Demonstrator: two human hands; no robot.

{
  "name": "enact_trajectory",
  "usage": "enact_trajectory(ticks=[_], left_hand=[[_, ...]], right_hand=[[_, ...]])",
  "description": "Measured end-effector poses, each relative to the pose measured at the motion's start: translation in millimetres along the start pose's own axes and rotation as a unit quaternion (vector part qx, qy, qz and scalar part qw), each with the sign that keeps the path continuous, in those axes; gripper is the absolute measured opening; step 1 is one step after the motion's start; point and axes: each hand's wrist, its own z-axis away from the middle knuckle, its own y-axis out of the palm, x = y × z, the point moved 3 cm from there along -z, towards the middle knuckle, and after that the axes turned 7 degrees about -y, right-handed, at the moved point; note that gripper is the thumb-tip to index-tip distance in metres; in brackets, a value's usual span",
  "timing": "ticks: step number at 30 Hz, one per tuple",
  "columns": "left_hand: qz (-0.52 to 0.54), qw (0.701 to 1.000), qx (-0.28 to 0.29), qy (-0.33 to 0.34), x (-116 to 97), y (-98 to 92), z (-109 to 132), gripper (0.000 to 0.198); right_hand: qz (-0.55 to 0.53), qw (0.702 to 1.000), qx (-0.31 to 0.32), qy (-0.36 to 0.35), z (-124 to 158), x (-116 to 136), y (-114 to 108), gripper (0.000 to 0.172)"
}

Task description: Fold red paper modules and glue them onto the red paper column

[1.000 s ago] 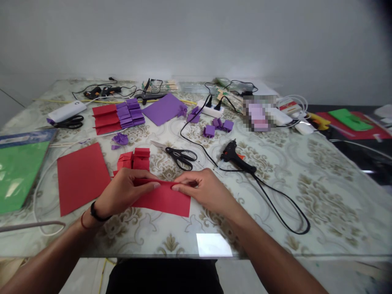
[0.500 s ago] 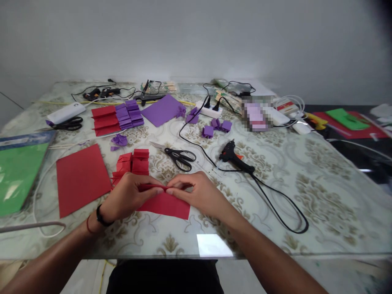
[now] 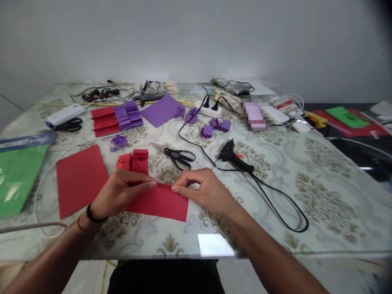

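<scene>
A red sheet of paper (image 3: 162,204) lies flat on the patterned table (image 3: 321,196) in front of me. My left hand (image 3: 119,194) rests on its left part, fingers pressed along the far folded edge. My right hand (image 3: 205,190) pinches the same far edge from the right, fingertips almost meeting those of the left hand. Just behind the hands lies a small heap of folded red pieces (image 3: 134,161).
Black scissors (image 3: 177,156) and a black glue gun (image 3: 235,159) with a looping cord lie behind the hands. A larger red sheet (image 3: 79,179) and green paper (image 3: 16,175) lie left. Purple and red folded strips (image 3: 118,116), a purple sheet (image 3: 162,110), a power strip (image 3: 210,109) and cables fill the back.
The hands pinched the far edge of the red sheet up and together, then pressed it flat again, fingertips now spread slightly apart along the fold.
</scene>
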Motion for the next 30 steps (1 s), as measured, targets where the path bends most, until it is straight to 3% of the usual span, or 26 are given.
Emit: enact_trajectory(ticks=[4,9,12,17,21,25,30], left_hand=[[0.029,0.999,-0.035,-0.02,2,-11.9,0,0.021],[0.032,0.998,-0.05,-0.025,5,-11.7,-1,0.021],[0.033,0.998,-0.051,-0.018,5,-7.0,-2,0.02],[0.014,1.0,0.012,-0.007,6,11.8,-2,0.023],[-0.005,1.0,0.021,0.016,4,19.5,-1,0.024],[0.016,1.0,0.007,0.016,3,11.7,-1,0.023],[0.049,0.997,-0.062,0.004,8,-9.1,0,0.016]], right_hand=[[-0.011,1.0,0.008,-0.001,1,-2,-17,0.018],[-0.012,1.0,0.013,0.006,-1,-4,-23,0.016],[-0.024,1.0,0.002,-0.01,-4,-3,-16,0.018],[-0.036,0.999,-0.005,0.0,-6,-7,8,0.015],[-0.059,0.998,-0.007,-0.002,-4,-10,17,0.007],[-0.046,0.999,-0.011,-0.014,-4,-6,10,0.005],[-0.029,0.998,-0.031,-0.037,-3,-2,-11,0.006]])
